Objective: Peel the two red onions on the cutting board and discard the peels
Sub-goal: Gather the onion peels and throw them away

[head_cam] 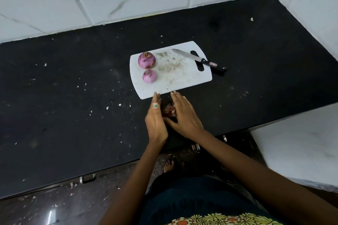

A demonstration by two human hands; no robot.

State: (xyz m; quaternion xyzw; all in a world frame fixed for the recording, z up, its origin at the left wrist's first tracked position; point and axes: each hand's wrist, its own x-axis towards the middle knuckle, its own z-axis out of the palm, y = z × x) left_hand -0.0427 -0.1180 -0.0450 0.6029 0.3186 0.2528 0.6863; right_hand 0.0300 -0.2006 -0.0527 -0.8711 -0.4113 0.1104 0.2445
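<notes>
Hands [156, 120] [184, 115] flat on counter [73, 97] — cupping onion peels [170, 110].

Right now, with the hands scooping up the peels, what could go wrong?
The peels lie on the counter between the left hand and right hand, near the front edge, so some may slip to the floor. The knife rests with its handle off the board; a bump to the board might shift it. The two onions are round and could roll off if the board gets nudged.
</notes>
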